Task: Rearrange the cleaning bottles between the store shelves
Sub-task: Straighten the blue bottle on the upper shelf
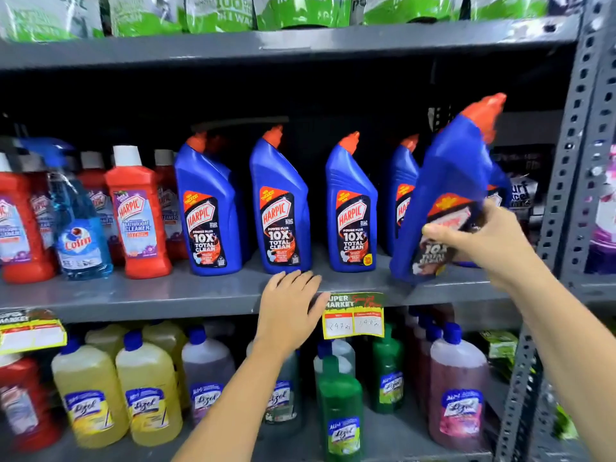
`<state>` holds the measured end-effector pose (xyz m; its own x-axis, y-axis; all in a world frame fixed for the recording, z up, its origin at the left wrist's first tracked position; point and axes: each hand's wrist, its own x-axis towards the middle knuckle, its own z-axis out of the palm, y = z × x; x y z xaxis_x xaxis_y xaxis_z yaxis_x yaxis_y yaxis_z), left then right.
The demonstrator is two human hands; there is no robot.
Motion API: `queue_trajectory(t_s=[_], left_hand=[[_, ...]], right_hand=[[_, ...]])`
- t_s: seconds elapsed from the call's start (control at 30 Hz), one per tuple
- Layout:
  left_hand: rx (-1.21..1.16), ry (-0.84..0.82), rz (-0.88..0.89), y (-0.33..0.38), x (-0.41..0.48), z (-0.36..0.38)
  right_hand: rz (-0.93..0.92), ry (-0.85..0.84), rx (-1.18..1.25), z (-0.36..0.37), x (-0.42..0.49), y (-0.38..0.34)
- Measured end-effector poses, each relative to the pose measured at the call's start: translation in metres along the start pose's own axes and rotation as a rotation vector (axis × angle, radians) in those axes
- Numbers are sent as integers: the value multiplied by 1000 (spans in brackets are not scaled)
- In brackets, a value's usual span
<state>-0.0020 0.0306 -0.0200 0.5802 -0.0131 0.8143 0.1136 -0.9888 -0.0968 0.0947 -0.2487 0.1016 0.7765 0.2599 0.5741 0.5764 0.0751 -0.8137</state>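
A row of blue Harpic bottles with orange caps stands on the middle grey shelf (166, 295); one (210, 208) is left of centre, another (281, 208) sits mid-shelf, a third (351, 208) to its right. My right hand (483, 238) grips the lower front of a further blue Harpic bottle (446, 181), which tilts to the right at the shelf's right end with its base near the shelf edge. My left hand (290, 308) lies flat on the shelf's front lip below the middle bottle, fingers spread, holding nothing.
Red Harpic bathroom cleaner bottles (138, 211) and a blue Colin spray (78, 225) fill the shelf's left. Lizol bottles (146, 391) crowd the lower shelf. A yellow price tag (353, 316) hangs from the lip. A perforated metal upright (576, 161) bounds the right side.
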Motion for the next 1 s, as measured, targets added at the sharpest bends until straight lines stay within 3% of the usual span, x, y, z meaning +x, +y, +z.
queue_trajectory(t_s=[0.23,0.4,0.57,0.77,1.0], left_hand=[[-41,9,-4,-1,-1,-2],[-71,13,-33,-1,-2,1],[-72,1,-40,-1,-3,1],[-57,19,-39,1,-2,1],[-49,12,-38,-2,-3,5]], right_hand=[[266,-83,-153,9,48,20],[345,-89,-240,17,53,23],[293,-16,-243,24,40,30],[137,170,-485,55,21,51],[156,141,-490,61,33,62]])
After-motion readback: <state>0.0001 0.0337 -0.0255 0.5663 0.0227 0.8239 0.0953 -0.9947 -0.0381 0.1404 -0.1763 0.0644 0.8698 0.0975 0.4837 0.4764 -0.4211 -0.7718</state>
